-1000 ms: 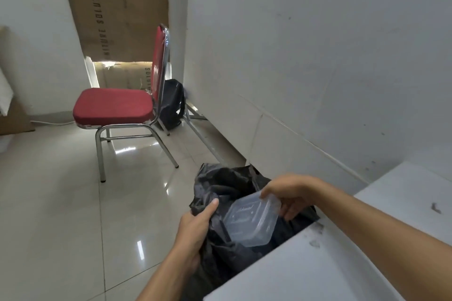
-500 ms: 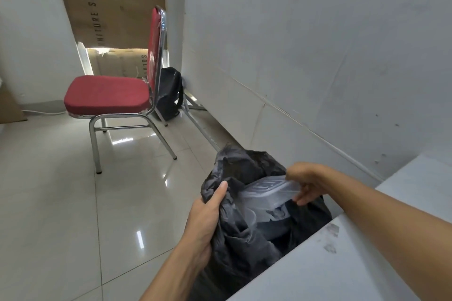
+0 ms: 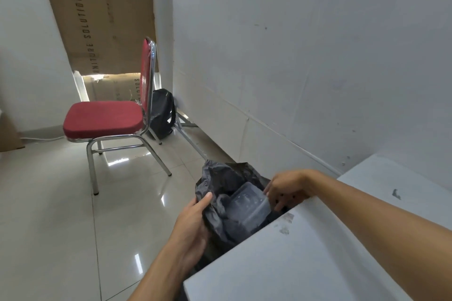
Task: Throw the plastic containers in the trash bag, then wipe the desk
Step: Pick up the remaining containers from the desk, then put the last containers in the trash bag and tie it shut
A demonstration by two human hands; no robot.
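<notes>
Surface: white desk (image 3: 342, 239) fills the near right; I note dark scuffs near its far-left corner and one further right. Glossy pale tile floor (image 3: 61, 215) runs left and far, with window glare on it. White wall (image 3: 305, 56) along the right.

Room: red padded chair (image 3: 105, 118) with chrome legs stands far left. A black backpack (image 3: 162, 112) leans just behind it against the wall. Brown cardboard sheet (image 3: 102, 19), printed "SOLUTION", covers the far window.

Hard to make out: the desk edge cuts off the lower part of the black trash bag (image 3: 220, 183), which sits just beyond the desk's far-left corner. I cannot see the bag's bottom or any other contents. Both forearms are cut by the frame.

Hands: left hand (image 3: 193, 222) is clenched on the near-left rim of the bag, thumb over the fold, holding the mouth apart. Right hand (image 3: 285, 188) reaches over the desk corner into the mouth, fingers bent down, tips touching the right edge of the clear plastic container (image 3: 249, 205). I cannot tell whether it grips or merely rests there. The container lies tilted inside the bag's mouth.
</notes>
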